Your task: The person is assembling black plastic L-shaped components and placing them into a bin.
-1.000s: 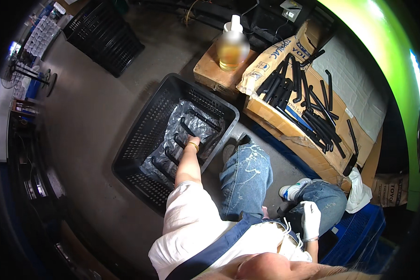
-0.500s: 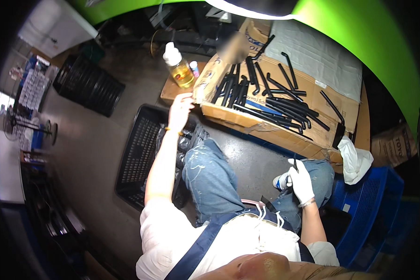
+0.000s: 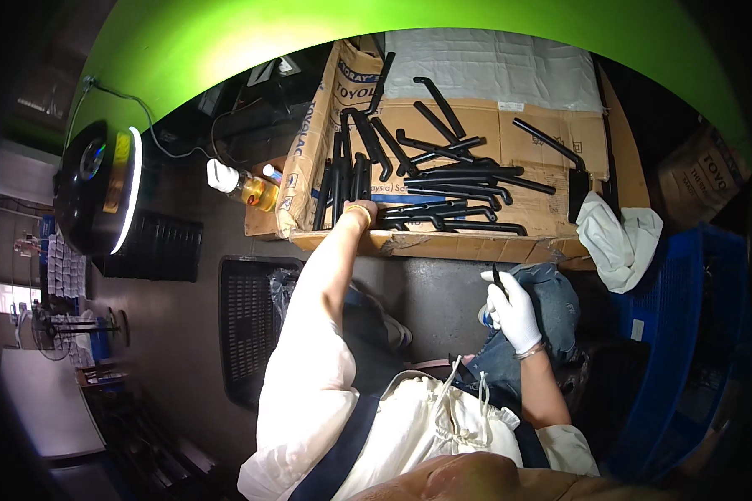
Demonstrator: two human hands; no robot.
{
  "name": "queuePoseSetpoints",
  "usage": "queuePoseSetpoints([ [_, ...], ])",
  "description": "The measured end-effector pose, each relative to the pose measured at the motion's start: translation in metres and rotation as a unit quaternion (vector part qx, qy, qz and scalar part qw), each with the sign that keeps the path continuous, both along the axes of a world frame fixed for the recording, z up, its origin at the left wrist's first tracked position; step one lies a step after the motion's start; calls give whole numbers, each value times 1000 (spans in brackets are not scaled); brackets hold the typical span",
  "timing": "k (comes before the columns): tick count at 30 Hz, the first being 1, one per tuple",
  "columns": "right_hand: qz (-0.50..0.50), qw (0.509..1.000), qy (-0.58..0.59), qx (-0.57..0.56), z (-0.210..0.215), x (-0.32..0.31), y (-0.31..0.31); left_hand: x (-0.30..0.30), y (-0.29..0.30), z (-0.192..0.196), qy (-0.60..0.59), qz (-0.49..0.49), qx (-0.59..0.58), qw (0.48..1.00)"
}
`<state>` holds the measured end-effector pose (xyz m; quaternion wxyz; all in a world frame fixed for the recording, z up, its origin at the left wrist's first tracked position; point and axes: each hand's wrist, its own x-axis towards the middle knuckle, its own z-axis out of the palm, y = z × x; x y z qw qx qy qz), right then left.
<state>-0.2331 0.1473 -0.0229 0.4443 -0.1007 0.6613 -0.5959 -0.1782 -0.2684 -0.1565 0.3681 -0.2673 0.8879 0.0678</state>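
Black bent plastic-looking rods (image 3: 464, 173) lie just beside the bare left grip (image 3: 362, 210), probably for easy reach (can't tell if it's closed), while the white-gloved right grip (image 3: 515, 316) pinches a slim dark object (image 3: 497, 277).

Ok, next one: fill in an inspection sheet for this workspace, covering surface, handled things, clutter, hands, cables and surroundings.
Surface: open carton, brown board inside, pale sheet at the far side.
Handled things: black rods, many bent at one end, loose and overlapping in the carton.
Clutter: white cloth or bag at the carton's right front corner; bottle of yellow liquid to its left.
Hands: left hand bare, at the rods by the front edge, grip unclear; right hand gloved, closed on a slim dark tool.
Cables: one cable, upper left.
Surroundings: black basket left, blue crate right.
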Motion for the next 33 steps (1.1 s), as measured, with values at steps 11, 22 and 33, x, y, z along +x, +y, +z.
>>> queuePoseSetpoints([
  [11, 72, 981, 173, -58, 5, 3, -26, 74, 97, 137, 415, 325, 466, 710],
  [22, 10, 988, 150, -35, 59, 15, -68, 105, 273, 177, 437, 315, 674, 505],
  [33, 1, 996, 70, -47, 67, 31, -22, 127, 276, 187, 440, 422, 667, 428],
])
